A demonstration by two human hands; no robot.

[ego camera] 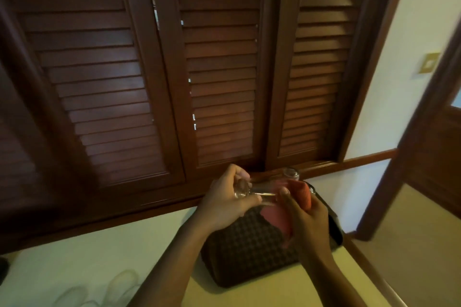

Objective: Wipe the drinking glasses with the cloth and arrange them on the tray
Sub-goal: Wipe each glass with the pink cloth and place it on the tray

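My two forearms come up into the head view from the bottom edge, and both are bare all the way to that edge: no cuff or sleeve hem shows anywhere along them. My left hand [225, 200] is bare, no glove on it. My right hand [305, 217] is bare too. The fingernails I can see are short and plain, the thumbnail on my right hand clearest of all. The light is dim and the picture is soft, so finer marks on the knuckles, fingers or wrists are too blurred for me to tell.
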